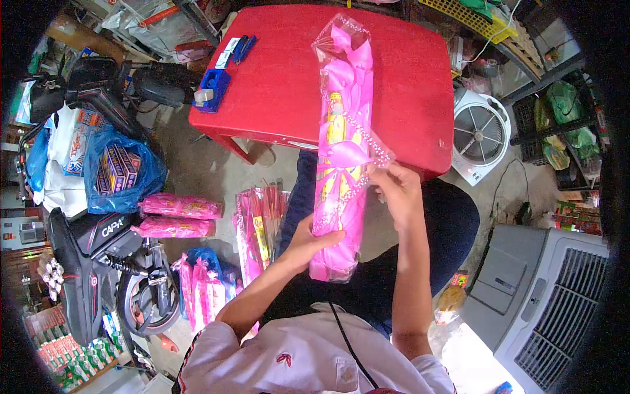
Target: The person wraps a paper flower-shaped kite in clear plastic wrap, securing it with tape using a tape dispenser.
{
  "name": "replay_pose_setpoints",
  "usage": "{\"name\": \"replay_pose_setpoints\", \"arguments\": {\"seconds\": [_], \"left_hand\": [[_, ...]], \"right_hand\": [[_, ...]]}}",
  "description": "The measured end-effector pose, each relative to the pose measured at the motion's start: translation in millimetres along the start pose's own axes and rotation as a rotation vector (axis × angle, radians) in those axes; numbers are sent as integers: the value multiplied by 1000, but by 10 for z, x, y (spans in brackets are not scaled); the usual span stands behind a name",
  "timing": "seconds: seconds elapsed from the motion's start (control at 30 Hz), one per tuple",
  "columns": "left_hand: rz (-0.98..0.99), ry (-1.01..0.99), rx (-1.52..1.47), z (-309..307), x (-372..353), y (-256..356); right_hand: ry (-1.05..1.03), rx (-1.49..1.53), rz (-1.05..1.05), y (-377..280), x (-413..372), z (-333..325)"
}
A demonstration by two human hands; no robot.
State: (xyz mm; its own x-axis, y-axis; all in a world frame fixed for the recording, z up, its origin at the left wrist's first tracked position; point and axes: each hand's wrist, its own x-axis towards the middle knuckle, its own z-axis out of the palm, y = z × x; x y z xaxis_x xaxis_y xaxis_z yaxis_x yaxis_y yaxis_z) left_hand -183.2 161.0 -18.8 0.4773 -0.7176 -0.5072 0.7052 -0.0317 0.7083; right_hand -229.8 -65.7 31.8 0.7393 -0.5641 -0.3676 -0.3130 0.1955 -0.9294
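Note:
A long pink package (341, 217) in clear film with white dots stands out over my lap. Its far end lies across the front of the red table (275, 72), and yellow printed packs show through the film. My left hand (314, 244) is closed around its near left side, thumb on top. At the right edge, my right hand (399, 190) pinches a loose flap of the dotted clear film (379, 152) between thumb and fingers.
A blue tape dispenser (211, 90) and blue pens (244, 48) lie on the table's left. More pink packages (180, 207) and bundles of red sticks (262, 223) are at floor level left, beside a motorbike (98, 243). A fan (481, 131) and an air cooler (538, 295) stand right.

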Motion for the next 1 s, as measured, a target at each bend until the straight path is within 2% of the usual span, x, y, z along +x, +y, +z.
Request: {"name": "replay_pose_setpoints", "arguments": {"seconds": [0.13,0.23,0.33,0.73,0.83,0.87,0.97,1.0], "left_hand": [[-5,-40,-53,13,-10,-13],[-31,-65,-77,-33,-18,-29],[-39,-92,-110,-65,-34,-43],[-79,-139,-194,-254,-24,-205],[-107,-178,-240,-358,-19,-270],[-123,-185,-240,-397,-16,-299],[-162,-214,-249,-571,3,-390],[-174,-229,-261,-614,10,-418]], "right_hand": [[-1,106,-17,67,35,72],[-61,414,-23,134,66,161],[-58,493,-7,87,32,226],[-26,424,-99,369,134,305],[-58,628,-52,153,32,468],[-89,540,63,193,18,460],[-218,526,201,244,1,492],[-212,521,176,208,-36,548]]}}
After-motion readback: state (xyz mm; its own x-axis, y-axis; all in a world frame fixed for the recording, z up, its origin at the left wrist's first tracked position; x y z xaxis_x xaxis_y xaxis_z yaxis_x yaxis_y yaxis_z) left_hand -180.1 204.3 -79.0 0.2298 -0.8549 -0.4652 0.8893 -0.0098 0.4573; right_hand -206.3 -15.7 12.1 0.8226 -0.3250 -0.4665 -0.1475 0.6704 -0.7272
